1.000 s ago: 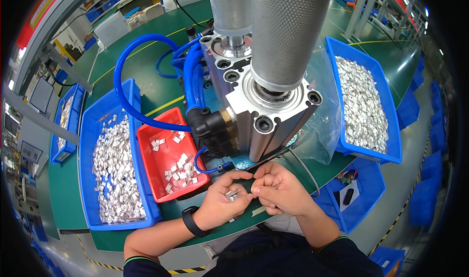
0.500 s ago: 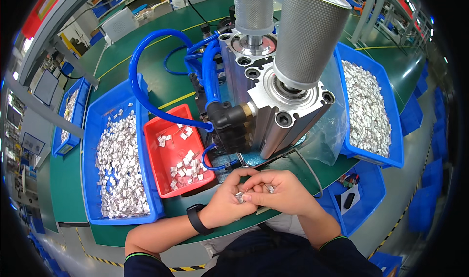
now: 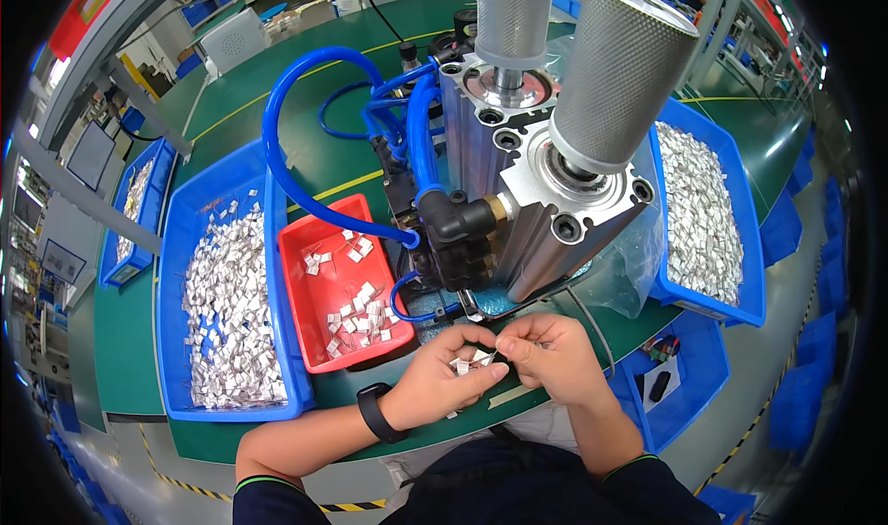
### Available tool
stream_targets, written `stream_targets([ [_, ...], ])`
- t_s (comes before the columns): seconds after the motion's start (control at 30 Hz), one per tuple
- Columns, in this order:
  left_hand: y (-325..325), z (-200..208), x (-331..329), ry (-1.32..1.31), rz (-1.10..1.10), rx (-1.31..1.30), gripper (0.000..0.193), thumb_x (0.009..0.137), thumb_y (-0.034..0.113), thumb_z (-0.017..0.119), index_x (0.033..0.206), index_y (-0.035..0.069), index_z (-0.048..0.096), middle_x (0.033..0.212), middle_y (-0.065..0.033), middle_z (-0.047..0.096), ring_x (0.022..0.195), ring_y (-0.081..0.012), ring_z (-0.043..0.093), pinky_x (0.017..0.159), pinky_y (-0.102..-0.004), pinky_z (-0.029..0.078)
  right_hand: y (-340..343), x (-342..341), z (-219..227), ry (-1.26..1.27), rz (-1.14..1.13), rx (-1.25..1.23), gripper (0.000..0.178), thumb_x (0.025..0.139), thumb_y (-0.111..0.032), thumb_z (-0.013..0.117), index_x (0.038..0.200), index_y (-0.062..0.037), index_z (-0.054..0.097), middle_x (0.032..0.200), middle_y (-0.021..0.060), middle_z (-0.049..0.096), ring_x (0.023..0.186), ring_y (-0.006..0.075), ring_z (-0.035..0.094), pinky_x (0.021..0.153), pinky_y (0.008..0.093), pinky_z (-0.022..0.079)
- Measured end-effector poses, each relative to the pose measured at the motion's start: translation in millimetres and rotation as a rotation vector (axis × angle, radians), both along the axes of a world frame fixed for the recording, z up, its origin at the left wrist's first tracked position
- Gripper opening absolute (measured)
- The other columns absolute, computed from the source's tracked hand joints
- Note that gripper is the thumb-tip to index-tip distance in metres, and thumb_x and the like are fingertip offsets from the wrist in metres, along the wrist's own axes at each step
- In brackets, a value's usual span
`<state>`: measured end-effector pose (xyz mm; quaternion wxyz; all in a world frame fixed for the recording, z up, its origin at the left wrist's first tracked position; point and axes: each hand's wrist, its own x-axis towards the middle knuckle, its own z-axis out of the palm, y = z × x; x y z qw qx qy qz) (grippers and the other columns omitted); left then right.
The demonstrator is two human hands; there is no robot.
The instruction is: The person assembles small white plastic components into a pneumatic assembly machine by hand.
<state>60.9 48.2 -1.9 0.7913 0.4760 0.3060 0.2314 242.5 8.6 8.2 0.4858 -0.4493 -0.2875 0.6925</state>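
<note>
My left hand (image 3: 427,384), with a dark band on its wrist, is cupped around several small white square parts with thin wire leads (image 3: 470,362). Close beside it, my right hand (image 3: 559,357) pinches a thin lead between thumb and forefinger; the rest of that piece is partly hidden by the fingers. Both hands are over the table's near edge, just in front of a pneumatic press (image 3: 541,238) with two knurled metal cylinders. Left of the press, a red tray (image 3: 319,215) holds more of the same white parts in loose clusters.
Large blue bins (image 3: 171,340) of white parts stand at the left, and another blue bin (image 3: 754,266) at the right. A blue air hose (image 3: 273,146) arches over the red tray. Lower right is an open blue box (image 3: 694,391) with a black object inside.
My hands, close together before, have drawn apart, the right one moving right with a lead pinched. The white parts in my left hand show more. The whole view has shifted slightly.
</note>
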Motion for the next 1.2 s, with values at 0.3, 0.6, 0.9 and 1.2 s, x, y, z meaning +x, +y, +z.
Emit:
stream_targets([
  [0.3, -0.8, -4.9, -0.3, -0.051, 0.073, -0.177, 0.02, 0.094, 0.018, 0.054, 0.102, 0.0, 0.057, 0.064, -0.0018, 0.049, 0.046, -0.0062, 0.039, 0.041, -0.0216, 0.029, -1.5, 3.8, 0.0, 0.116, -0.073, 0.007, 0.017, 0.087, -0.014, 0.064, 0.091, 0.0025, 0.06, 0.06, -0.0039, 0.047, 0.047, 0.0007, 0.036, 0.04, 0.0187, 0.025],
  [0.6, -1.5, -0.1, 2.5, -0.033, 0.168, -0.089, 0.02, 0.093, 0.012, 0.053, 0.105, -0.003, 0.061, 0.059, -0.0032, 0.049, 0.044, -0.0075, 0.038, 0.039, -0.0225, 0.028, -11.8, -10.7, -9.5, -0.107, -0.11, 0.055, 0.017, 0.086, -0.016, 0.066, 0.089, 0.0005, 0.061, 0.07, -0.0026, 0.056, 0.056, 0.0006, 0.045, 0.046, 0.0171, 0.033],
  [0.9, 1.0, -0.6, 3.2, -0.054, 0.203, -0.167, 0.019, 0.092, 0.011, 0.056, 0.103, -0.003, 0.06, 0.058, -0.0037, 0.049, 0.042, -0.0079, 0.037, 0.038, -0.023, 0.027, -12.7, -7.7, -18.3, -0.171, -0.021, 0.247, 0.01, 0.087, -0.01, 0.062, 0.088, 0.0002, 0.061, 0.073, -0.004, 0.056, 0.065, 0.0001, 0.046, 0.055, 0.0166, 0.036],
  [1.2, -1.0, -5.8, 2.6, -0.11, 0.218, -0.176, 0.017, 0.092, 0.009, 0.055, 0.105, 0.0, 0.059, 0.059, -0.0043, 0.049, 0.042, -0.0084, 0.037, 0.038, -0.0234, 0.027, -8.4, -2.6, -12.5, -0.082, -0.026, 0.068, 0.011, 0.088, -0.011, 0.061, 0.088, 0.0002, 0.06, 0.071, 0.0, 0.056, 0.052, 0.0014, 0.043, 0.044, 0.0175, 0.031],
])
